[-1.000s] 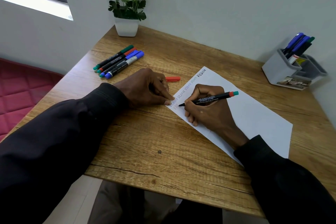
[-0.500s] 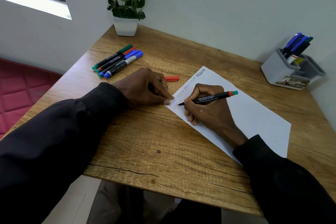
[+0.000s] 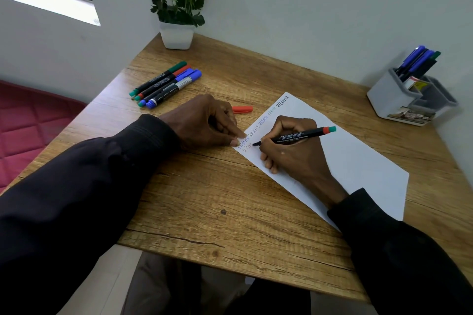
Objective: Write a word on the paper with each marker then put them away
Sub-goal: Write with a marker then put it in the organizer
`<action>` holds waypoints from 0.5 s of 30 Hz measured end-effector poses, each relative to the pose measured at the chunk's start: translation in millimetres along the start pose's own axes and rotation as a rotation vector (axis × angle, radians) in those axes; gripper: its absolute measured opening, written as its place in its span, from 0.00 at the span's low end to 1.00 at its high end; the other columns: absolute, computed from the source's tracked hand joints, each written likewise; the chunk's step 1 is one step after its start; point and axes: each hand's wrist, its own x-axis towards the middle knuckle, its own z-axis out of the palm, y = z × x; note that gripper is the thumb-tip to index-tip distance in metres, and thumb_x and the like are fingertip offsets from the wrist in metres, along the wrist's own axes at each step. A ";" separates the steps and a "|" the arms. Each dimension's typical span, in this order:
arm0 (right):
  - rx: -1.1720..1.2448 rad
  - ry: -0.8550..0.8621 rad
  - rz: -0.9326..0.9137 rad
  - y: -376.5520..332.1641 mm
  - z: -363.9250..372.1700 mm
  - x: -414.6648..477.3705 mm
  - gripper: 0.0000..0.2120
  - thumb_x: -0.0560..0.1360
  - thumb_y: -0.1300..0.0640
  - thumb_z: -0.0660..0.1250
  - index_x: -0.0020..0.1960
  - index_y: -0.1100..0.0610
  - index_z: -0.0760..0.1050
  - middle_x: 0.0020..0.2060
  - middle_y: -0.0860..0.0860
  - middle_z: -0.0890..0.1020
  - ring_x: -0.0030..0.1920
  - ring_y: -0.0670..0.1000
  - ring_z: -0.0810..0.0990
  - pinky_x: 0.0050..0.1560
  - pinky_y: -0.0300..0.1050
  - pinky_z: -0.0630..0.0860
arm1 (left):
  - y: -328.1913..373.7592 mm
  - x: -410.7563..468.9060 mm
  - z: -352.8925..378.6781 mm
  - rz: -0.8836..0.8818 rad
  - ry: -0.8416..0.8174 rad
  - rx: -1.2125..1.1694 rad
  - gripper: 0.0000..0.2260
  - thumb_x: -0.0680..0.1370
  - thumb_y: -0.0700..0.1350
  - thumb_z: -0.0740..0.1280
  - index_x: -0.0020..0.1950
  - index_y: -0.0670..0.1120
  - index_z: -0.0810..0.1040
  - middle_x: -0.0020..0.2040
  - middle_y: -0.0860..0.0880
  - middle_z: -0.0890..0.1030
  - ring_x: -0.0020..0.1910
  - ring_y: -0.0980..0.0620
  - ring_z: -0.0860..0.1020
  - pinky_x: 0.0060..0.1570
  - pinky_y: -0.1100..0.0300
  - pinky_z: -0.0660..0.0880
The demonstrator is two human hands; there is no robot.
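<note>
Right grip (image 3: 289, 151): fingers curled round a black-barrelled fine marker with a red band and teal end (image 3: 299, 135), held in a writing hold. The uncapped tip touches the white paper sheet (image 3: 358, 166) and the teal end points right and away. The heel of the grip rests on the sheet.

The tip sits at the end of a part-written reddish word in a second row. Above it, a row of "Victoria" in several colours runs along the sheet's far-left edge.

Left grip (image 3: 204, 123): fingers curled into a loose fist. Forefinger and thumb tips press down on the sheet's left corner, just beside the marker tip. It holds nothing.

A loose red marker cap (image 3: 243, 109) lies on the wooden surface (image 3: 204, 199) just beyond the left grip, beside the sheet's edge.

Four capped markers, green, red and two blue (image 3: 166, 84), lie side by side, touching, at far left, well apart from both grips.

A grey plastic desk organiser (image 3: 399, 100) stands at far right with blue and green markers (image 3: 419, 61) upright in its tall compartment.

A white pot with a green plant (image 3: 176, 36) stands at the far corner.
</note>
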 end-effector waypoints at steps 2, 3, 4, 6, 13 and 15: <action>0.016 -0.007 -0.015 -0.1 0.3 -0.6 0.08 0.76 0.71 0.71 0.39 0.70 0.77 0.28 0.59 0.83 0.24 0.55 0.82 0.23 0.43 0.77 | -0.2 -0.3 0.5 0.004 0.006 -0.002 0.11 0.71 0.45 0.75 0.53 0.54 0.84 0.48 0.55 0.81 0.47 0.60 0.78 0.47 0.62 0.78; 0.024 -0.008 -0.023 0.3 0.3 -0.7 0.08 0.77 0.71 0.70 0.39 0.69 0.77 0.28 0.59 0.83 0.24 0.55 0.82 0.23 0.43 0.76 | -0.1 -0.3 0.7 0.004 0.005 -0.003 0.11 0.72 0.45 0.75 0.52 0.55 0.84 0.48 0.55 0.81 0.47 0.60 0.78 0.47 0.61 0.78; 0.028 -0.007 -0.029 0.6 0.3 -0.7 0.08 0.77 0.71 0.70 0.39 0.69 0.77 0.28 0.58 0.83 0.24 0.55 0.82 0.24 0.42 0.76 | 0.1 -0.2 0.7 0.001 0.001 -0.005 0.11 0.72 0.45 0.75 0.52 0.56 0.83 0.49 0.55 0.81 0.48 0.60 0.78 0.47 0.60 0.78; 0.033 0.003 -0.034 1.5 0.5 -0.1 0.08 0.77 0.71 0.70 0.40 0.69 0.77 0.29 0.59 0.83 0.24 0.55 0.82 0.24 0.43 0.76 | 0.2 0.2 0.7 -0.005 -0.006 -0.004 0.11 0.72 0.45 0.74 0.52 0.57 0.83 0.49 0.56 0.81 0.48 0.60 0.78 0.48 0.58 0.78; 0.027 0.004 -0.025 0.7 -1.0 0.1 0.07 0.76 0.71 0.70 0.39 0.70 0.77 0.29 0.60 0.83 0.24 0.56 0.82 0.24 0.43 0.77 | 0.7 -0.5 -0.1 -0.002 -0.005 -0.033 0.11 0.72 0.45 0.75 0.49 0.61 0.82 0.49 0.56 0.81 0.48 0.59 0.78 0.47 0.58 0.79; 0.028 0.000 -0.038 0.6 -0.6 -0.3 0.07 0.77 0.71 0.70 0.40 0.69 0.78 0.29 0.59 0.83 0.25 0.56 0.82 0.25 0.43 0.77 | -0.3 0.4 -0.3 -0.006 -0.013 -0.015 0.10 0.72 0.45 0.74 0.51 0.58 0.83 0.49 0.57 0.81 0.48 0.61 0.78 0.48 0.58 0.79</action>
